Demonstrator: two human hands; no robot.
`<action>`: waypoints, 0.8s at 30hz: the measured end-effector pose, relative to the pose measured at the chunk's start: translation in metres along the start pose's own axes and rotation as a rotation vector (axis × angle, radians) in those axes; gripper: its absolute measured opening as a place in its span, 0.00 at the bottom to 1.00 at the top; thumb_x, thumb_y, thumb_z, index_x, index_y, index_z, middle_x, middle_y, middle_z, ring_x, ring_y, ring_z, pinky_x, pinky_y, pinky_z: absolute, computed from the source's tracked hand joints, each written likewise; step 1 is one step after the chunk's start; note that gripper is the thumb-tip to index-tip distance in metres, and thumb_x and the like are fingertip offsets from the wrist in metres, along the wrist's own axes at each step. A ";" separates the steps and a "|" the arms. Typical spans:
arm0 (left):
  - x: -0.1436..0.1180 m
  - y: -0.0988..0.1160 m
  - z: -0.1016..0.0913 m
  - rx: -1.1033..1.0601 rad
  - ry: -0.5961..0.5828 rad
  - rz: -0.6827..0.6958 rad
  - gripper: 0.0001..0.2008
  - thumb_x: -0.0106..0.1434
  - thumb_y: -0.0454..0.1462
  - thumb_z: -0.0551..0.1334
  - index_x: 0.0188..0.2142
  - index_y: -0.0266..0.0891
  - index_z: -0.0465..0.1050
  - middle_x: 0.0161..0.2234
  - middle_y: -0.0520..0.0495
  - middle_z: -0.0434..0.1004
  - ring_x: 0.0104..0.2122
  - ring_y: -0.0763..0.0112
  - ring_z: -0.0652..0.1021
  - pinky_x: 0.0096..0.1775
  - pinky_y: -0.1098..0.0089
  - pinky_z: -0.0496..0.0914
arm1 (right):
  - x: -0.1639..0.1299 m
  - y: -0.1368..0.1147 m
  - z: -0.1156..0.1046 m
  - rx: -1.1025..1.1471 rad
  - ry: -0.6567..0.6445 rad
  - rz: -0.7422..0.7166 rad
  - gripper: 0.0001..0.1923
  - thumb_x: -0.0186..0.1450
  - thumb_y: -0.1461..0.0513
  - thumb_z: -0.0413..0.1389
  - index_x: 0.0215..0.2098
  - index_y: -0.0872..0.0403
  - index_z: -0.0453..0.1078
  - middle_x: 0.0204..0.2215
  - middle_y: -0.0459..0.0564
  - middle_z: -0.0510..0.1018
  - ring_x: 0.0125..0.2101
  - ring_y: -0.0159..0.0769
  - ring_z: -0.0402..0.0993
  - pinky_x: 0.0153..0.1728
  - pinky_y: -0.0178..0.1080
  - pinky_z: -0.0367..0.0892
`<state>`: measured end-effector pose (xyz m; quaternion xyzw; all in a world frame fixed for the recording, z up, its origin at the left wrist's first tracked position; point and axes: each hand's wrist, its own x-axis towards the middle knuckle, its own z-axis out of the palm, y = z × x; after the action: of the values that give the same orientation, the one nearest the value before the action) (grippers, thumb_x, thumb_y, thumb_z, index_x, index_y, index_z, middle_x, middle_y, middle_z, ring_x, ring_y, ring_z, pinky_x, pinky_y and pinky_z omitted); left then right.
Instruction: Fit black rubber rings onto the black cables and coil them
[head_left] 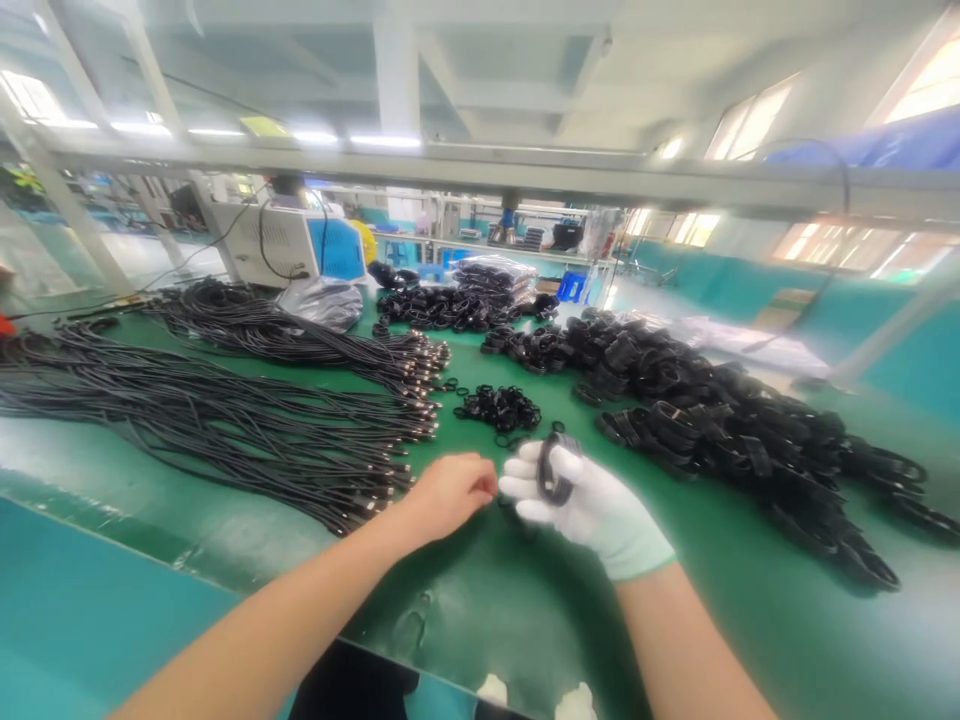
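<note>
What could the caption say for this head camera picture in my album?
Gloved right hand holds a coiled black cable, bare left hand beside it on a green table.

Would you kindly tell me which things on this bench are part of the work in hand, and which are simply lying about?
In hand:
- coiled cable, held in the gloved right hand
- left hand, fingers pinched beside it
- small black rings
- straight cables
- heap of coiled cables

Lying about:
- white machine
- plastic bag
- blue crate
</note>
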<state>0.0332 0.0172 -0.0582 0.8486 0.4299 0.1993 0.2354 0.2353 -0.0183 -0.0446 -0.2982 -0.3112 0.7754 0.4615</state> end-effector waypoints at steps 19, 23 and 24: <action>0.006 -0.011 -0.012 -0.434 -0.121 -0.153 0.07 0.57 0.39 0.56 0.30 0.37 0.68 0.23 0.52 0.65 0.24 0.72 0.68 0.27 0.72 0.64 | -0.003 0.006 -0.006 0.033 -0.015 -0.019 0.26 0.53 0.55 0.65 0.46 0.57 0.66 0.38 0.55 0.76 0.35 0.41 0.76 0.25 0.33 0.71; -0.010 -0.003 -0.012 -0.729 -0.169 -0.199 0.09 0.58 0.40 0.55 0.32 0.35 0.64 0.24 0.52 0.65 0.22 0.76 0.68 0.27 0.73 0.66 | 0.007 0.022 0.011 -0.150 0.183 -0.166 0.21 0.54 0.61 0.64 0.43 0.58 0.65 0.33 0.52 0.76 0.25 0.30 0.72 0.19 0.31 0.66; -0.013 -0.001 -0.009 -0.837 -0.166 -0.221 0.09 0.58 0.40 0.57 0.31 0.35 0.63 0.25 0.51 0.66 0.22 0.76 0.69 0.28 0.73 0.66 | 0.010 0.026 0.016 -0.195 0.210 -0.186 0.22 0.53 0.61 0.64 0.43 0.58 0.64 0.32 0.51 0.76 0.23 0.30 0.71 0.19 0.32 0.67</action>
<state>0.0211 0.0092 -0.0530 0.6424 0.3798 0.2610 0.6123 0.2052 -0.0226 -0.0562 -0.3908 -0.3615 0.6600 0.5301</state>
